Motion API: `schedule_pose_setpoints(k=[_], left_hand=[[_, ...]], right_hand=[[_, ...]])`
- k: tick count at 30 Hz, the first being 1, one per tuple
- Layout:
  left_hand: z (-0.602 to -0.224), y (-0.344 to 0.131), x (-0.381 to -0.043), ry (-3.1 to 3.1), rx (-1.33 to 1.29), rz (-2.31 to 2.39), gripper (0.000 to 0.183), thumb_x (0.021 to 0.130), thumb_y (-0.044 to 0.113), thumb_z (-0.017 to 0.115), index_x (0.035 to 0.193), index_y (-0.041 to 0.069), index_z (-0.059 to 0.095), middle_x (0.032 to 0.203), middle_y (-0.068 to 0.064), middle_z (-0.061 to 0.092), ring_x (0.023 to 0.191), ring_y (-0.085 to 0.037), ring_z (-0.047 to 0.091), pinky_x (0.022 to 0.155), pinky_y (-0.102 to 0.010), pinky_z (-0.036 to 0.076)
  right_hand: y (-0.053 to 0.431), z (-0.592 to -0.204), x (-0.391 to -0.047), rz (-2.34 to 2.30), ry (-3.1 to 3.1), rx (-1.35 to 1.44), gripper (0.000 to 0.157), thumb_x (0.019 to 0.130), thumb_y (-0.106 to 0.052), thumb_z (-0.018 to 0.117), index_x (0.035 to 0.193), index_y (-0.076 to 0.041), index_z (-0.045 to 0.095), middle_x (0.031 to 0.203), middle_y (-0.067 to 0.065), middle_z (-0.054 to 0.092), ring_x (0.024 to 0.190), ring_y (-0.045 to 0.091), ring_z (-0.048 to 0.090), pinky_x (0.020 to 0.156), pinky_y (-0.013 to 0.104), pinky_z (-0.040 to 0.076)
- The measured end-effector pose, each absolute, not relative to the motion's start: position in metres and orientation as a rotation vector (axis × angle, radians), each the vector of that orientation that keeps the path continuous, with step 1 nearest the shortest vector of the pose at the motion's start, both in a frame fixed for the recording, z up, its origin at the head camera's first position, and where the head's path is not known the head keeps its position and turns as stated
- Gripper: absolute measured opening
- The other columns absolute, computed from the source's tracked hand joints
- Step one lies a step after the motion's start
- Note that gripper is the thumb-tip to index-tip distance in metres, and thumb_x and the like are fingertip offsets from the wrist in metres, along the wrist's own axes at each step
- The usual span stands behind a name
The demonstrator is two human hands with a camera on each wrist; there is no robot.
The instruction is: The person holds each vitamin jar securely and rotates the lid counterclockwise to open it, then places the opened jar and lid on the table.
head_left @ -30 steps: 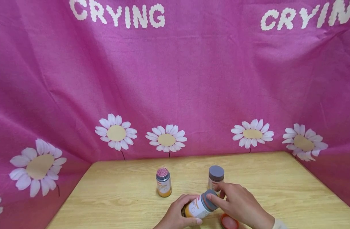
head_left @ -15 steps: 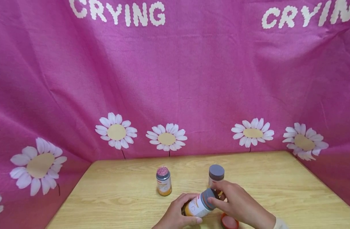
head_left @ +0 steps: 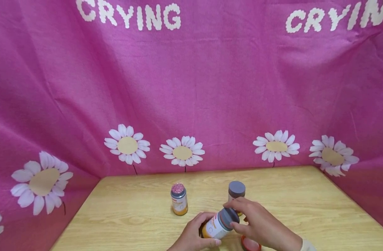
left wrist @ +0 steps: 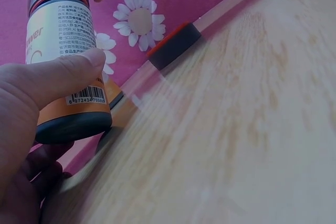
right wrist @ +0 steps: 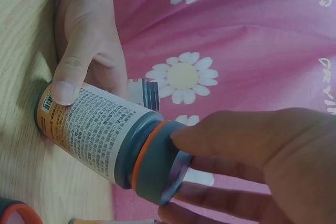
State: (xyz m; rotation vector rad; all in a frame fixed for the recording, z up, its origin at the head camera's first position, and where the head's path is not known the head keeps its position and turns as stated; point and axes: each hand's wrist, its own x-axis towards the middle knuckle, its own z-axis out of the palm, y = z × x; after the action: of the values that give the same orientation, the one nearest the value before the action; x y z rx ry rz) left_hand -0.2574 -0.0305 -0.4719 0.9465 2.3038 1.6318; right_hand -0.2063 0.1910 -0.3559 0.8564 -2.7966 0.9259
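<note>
My left hand (head_left: 196, 232) grips the body of a supplement bottle (head_left: 212, 228) with a white and orange label, tilted to the right above the table. In the left wrist view, the left thumb lies across the bottle's label (left wrist: 63, 30). With thumb and fingers, my right hand (head_left: 262, 223) pinches the bottle's grey cap (right wrist: 157, 163). An orange ring shows at the cap's lower edge in the right wrist view. Below the right hand, a loose cap (head_left: 251, 244) with a red-orange rim lies upturned on the table, partly hidden.
A second bottle (head_left: 179, 204) stands uncapped at the back, a pink seal over its mouth. Behind my right hand stands a capped bottle (head_left: 236, 190), partly covered by that hand. A pink cloth (head_left: 210, 87) with daisies and lettering hangs around the wooden table (head_left: 132, 209).
My right fingers have shifted round the cap, with the index finger now further over its top. The left hand and its bottle have stayed nearly still.
</note>
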Motion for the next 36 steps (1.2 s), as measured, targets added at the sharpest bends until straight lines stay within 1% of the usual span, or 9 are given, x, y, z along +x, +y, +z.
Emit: schedule_pose_setpoints(k=[4,9,14,18,22,25,28,33,36], left_hand=[[-0.4731,-0.0306,-0.2572,2.292,0.933,1.646,0.049,0.073,0.032,0.074,0.115,0.026,0.049,0.104,0.007,0.056,0.091,-0.007,0.054,0.078,-0.023,0.043],[-0.4731,-0.0309,-0.2570,2.296,0.908,1.649,0.048,0.072,0.031,0.075,0.112,0.025,0.050,0.101,0.007,0.057,0.090,-0.007,0.054,0.077,-0.023,0.043],[-0.4725,-0.0310,-0.2570,2.267,0.871,1.646,0.047,0.073,0.030,0.075,0.113,0.027,0.050,0.101,0.008,0.057,0.090,-0.007,0.054,0.076,-0.023,0.043],[-0.4725,-0.0306,-0.2563,2.253,0.901,1.652,0.047,0.074,0.030,0.074,0.114,0.027,0.051,0.103,0.006,0.057,0.090,-0.008,0.054,0.075,-0.023,0.044],[-0.4735,-0.0309,-0.2555,2.260,0.947,1.653,0.047,0.074,0.030,0.074,0.114,0.026,0.052,0.104,0.006,0.057,0.090,-0.007,0.054,0.075,-0.023,0.044],[-0.4739,-0.0307,-0.2553,2.269,0.969,1.660,0.048,0.073,0.030,0.074,0.115,0.027,0.052,0.105,0.007,0.057,0.091,-0.007,0.054,0.075,-0.023,0.044],[-0.4740,-0.0301,-0.2549,2.279,0.987,1.660,0.048,0.073,0.030,0.075,0.115,0.027,0.052,0.105,0.007,0.057,0.091,-0.007,0.053,0.075,-0.023,0.044],[-0.4734,-0.0287,-0.2546,2.286,1.006,1.658,0.048,0.072,0.031,0.075,0.114,0.027,0.053,0.105,0.007,0.057,0.091,-0.007,0.054,0.075,-0.023,0.044],[-0.4729,-0.0284,-0.2548,2.288,1.011,1.661,0.048,0.072,0.031,0.075,0.114,0.027,0.053,0.105,0.007,0.057,0.091,-0.007,0.054,0.076,-0.023,0.043]], right_hand=[[0.1905,-0.3550,-0.2068,0.953,-2.838,0.848,0.038,0.078,-0.025,0.071,0.113,-0.024,0.056,0.109,-0.005,0.057,0.094,0.012,0.056,0.070,0.028,0.050],[0.1905,-0.3542,-0.2066,0.964,-2.842,0.858,0.040,0.077,-0.023,0.071,0.114,-0.026,0.055,0.112,-0.003,0.055,0.096,0.014,0.055,0.071,0.031,0.050],[0.1908,-0.3555,-0.2042,0.925,-2.807,0.827,0.041,0.079,-0.039,0.067,0.115,-0.024,0.054,0.111,-0.005,0.055,0.090,0.011,0.056,0.073,0.032,0.049],[0.1912,-0.3577,-0.2029,0.895,-2.769,0.735,0.044,0.079,-0.051,0.060,0.111,-0.021,0.056,0.104,-0.008,0.058,0.083,0.009,0.057,0.067,0.026,0.047],[0.1911,-0.3578,-0.2035,0.868,-2.826,0.582,0.042,0.079,-0.055,0.058,0.104,-0.021,0.059,0.086,-0.009,0.059,0.068,0.003,0.054,0.057,0.022,0.044],[0.1896,-0.3576,-0.2042,0.813,-2.869,0.462,0.040,0.078,-0.057,0.057,0.098,-0.023,0.061,0.071,-0.012,0.055,0.058,0.001,0.048,0.051,0.023,0.039],[0.1877,-0.3584,-0.2045,0.749,-2.887,0.382,0.039,0.076,-0.061,0.056,0.091,-0.026,0.062,0.062,-0.015,0.051,0.055,0.001,0.046,0.049,0.023,0.037],[0.1878,-0.3598,-0.2050,0.725,-2.887,0.381,0.037,0.076,-0.062,0.055,0.082,-0.026,0.061,0.059,-0.016,0.049,0.054,0.001,0.044,0.049,0.023,0.035],[0.1894,-0.3605,-0.2063,0.754,-2.862,0.473,0.036,0.077,-0.060,0.055,0.084,-0.025,0.062,0.061,-0.015,0.051,0.054,0.000,0.045,0.048,0.022,0.036]])
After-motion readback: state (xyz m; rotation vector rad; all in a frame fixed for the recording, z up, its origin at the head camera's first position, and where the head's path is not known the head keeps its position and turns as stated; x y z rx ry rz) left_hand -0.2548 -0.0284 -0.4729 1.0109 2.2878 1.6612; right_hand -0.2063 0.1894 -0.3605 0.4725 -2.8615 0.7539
